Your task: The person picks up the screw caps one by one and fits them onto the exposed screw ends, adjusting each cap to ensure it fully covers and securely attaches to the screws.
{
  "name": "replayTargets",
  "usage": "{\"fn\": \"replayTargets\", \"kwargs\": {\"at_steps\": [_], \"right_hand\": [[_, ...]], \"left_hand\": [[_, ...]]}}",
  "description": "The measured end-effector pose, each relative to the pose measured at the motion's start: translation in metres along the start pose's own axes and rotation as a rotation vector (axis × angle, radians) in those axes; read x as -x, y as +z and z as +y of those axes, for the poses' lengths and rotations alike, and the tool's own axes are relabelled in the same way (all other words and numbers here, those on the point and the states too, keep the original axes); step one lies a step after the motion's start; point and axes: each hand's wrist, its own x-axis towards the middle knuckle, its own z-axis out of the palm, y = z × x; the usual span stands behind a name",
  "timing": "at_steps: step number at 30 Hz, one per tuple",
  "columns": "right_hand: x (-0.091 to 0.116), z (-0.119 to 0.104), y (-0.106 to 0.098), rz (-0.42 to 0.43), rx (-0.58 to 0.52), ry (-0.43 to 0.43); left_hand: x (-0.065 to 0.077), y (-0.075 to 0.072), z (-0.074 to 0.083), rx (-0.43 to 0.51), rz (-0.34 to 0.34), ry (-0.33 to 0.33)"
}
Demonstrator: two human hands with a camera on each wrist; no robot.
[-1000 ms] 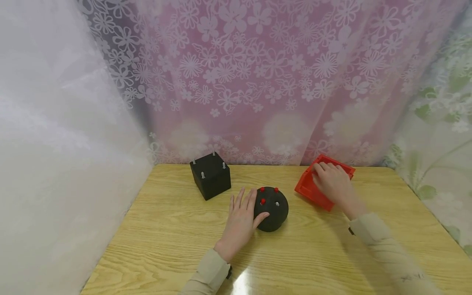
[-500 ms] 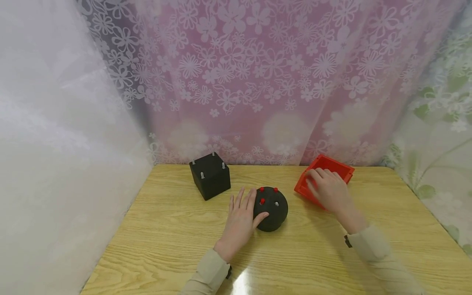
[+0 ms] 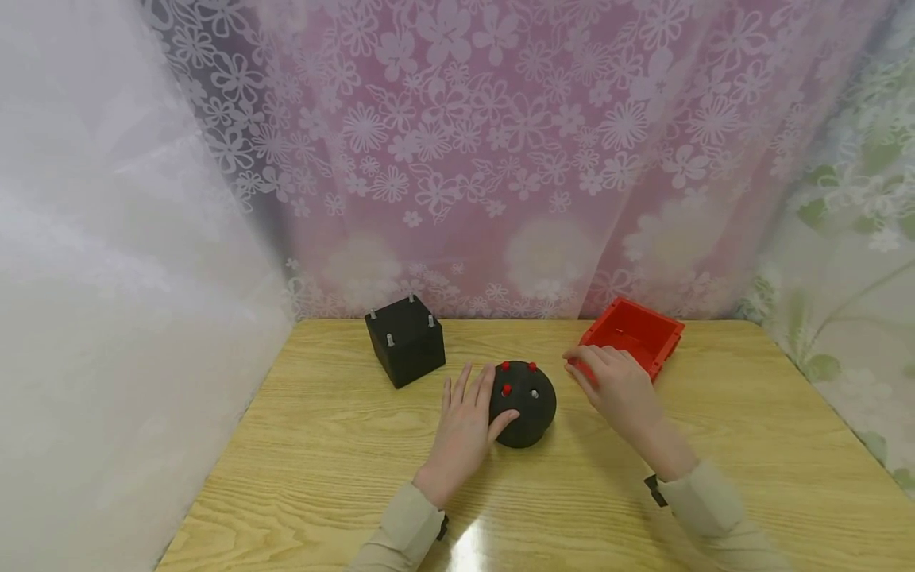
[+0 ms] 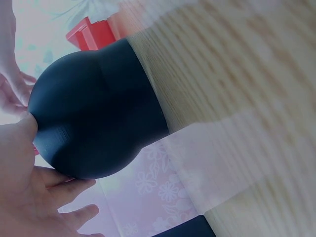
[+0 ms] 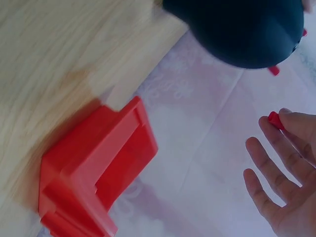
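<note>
A black ball-shaped block (image 3: 530,417) on a short base stands mid-table. Three small red caps (image 3: 507,389) sit on its top, beside one bare silvery screw (image 3: 534,394). My left hand (image 3: 461,435) rests against the block's left side, fingers straight and thumb spread over its front. Between right thumb and index finger a small red cap (image 5: 275,120) is pinched; the other fingers stay spread. This right hand (image 3: 620,391) hovers at the near left edge of a red open bin (image 3: 668,349), partly covering it. In the left wrist view the block (image 4: 98,108) hides its own top.
A black cube (image 3: 411,349) with several silvery screws upright on its top stands at the back left of the wooden table (image 3: 322,469). A pink floral curtain (image 3: 457,159) hangs along the table's back edge.
My right hand has come out of the red bin, moving left and nearer with a red cap pinched. The left hand and the ball-shaped block have stayed in place.
</note>
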Motion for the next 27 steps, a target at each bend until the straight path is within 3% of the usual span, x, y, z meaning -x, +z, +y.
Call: {"fn": "replayTargets", "kwargs": {"at_steps": [8, 27], "right_hand": [[0.001, -0.014, 0.005, 0.051, -0.061, -0.046], [0.005, -0.035, 0.01, 0.07, -0.138, -0.092]], "left_hand": [[0.0, -0.001, 0.001, 0.0, -0.003, -0.001], [0.0, 0.0, 0.0, -0.035, 0.016, 0.031]]}}
